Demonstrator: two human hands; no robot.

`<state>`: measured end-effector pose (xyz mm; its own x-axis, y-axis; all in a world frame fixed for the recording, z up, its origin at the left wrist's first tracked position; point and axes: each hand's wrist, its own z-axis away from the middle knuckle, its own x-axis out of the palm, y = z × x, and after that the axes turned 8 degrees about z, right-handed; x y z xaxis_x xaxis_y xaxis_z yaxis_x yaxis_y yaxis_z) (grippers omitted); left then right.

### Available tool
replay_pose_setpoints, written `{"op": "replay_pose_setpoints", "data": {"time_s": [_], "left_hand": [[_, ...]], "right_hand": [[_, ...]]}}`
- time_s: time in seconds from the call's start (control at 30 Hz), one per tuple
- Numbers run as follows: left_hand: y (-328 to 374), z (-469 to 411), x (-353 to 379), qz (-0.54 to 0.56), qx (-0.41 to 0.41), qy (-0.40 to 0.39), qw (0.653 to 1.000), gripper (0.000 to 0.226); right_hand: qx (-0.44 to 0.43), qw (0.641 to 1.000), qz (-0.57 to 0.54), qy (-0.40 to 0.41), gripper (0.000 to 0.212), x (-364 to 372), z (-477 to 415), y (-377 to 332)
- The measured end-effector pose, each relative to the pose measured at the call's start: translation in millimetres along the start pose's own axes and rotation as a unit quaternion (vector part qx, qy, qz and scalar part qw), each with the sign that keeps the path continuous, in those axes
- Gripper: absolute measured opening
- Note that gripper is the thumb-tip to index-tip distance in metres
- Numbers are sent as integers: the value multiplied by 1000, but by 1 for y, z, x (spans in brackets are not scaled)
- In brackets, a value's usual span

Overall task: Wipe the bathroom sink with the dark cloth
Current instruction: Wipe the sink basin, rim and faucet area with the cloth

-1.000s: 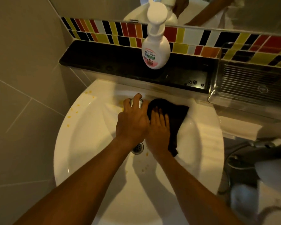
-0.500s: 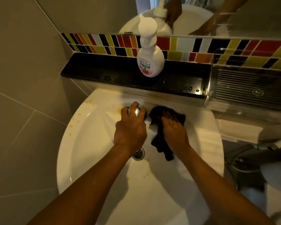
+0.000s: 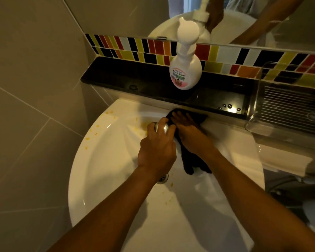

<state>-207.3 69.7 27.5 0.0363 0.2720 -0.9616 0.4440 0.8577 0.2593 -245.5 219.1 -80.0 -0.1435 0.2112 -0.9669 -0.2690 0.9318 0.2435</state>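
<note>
A white round sink (image 3: 102, 171) fills the middle of the view, speckled with yellow-orange bits along its left rim and near the drain (image 3: 163, 178). My left hand (image 3: 157, 150) is closed over the chrome tap (image 3: 165, 126) at the back of the basin. My right hand (image 3: 188, 130) lies flat, fingers spread, on the dark cloth (image 3: 188, 161), pressing it against the sink's back rim just under the black ledge. The cloth's lower end hangs down into the basin toward the drain.
A black ledge (image 3: 135, 79) runs behind the sink, with a white pump soap bottle (image 3: 185, 70) standing on it and a clear ribbed tray (image 3: 289, 110) at its right end. Coloured mosaic tiles and a mirror are above. Grey wall tiles close in on the left.
My right hand has slid the cloth up from the basin's inner back wall to the rim under the ledge. My left hand stays on the tap.
</note>
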Motion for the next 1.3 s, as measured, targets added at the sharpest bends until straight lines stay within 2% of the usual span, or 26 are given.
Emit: {"op": "replay_pose_setpoints", "data": {"time_s": [0.07,0.2,0.3,0.43,0.57,0.63,0.73,0.8,0.9,1.13,1.2,1.3], "left_hand": [[-1,0,1,-1,1,3,1000,38],[0,0,-1,-10,6,-6,1000,38],[1,0,-2,-12,1,-13,1000,39],[0,1,-1,0,6,-4,1000,35],[-2,1,0,12,19,5,1000,34],[-2,1,-1,18,18,9,1000,32],[0,3,-2,23,11,6,1000,33],[1,2,-3,23,9,5,1000,33],[0,2,-4,21,4,-1,1000,34],[0,3,-4,21,9,-12,1000,38],[0,4,-5,19,11,-24,999,46],[0,2,-6,-14,16,-46,999,62]], "right_hand": [[-72,991,103,-39,71,-2,-5,11],[-130,983,103,-75,70,-20,-17,26],[-88,991,12,-95,68,-27,-20,18],[-40,992,-45,-110,70,-29,-3,12],[55,988,-133,-52,59,-19,51,26],[112,983,-142,-16,51,-16,78,27],[167,977,-135,-3,47,-21,105,17],[195,972,-129,-27,43,-23,118,11],[201,972,-96,-78,48,-22,141,10],[248,951,-163,-91,58,-37,192,15],[273,941,-167,-112,50,-42,202,10],[313,923,-183,-127,50,-45,217,-5]]}}
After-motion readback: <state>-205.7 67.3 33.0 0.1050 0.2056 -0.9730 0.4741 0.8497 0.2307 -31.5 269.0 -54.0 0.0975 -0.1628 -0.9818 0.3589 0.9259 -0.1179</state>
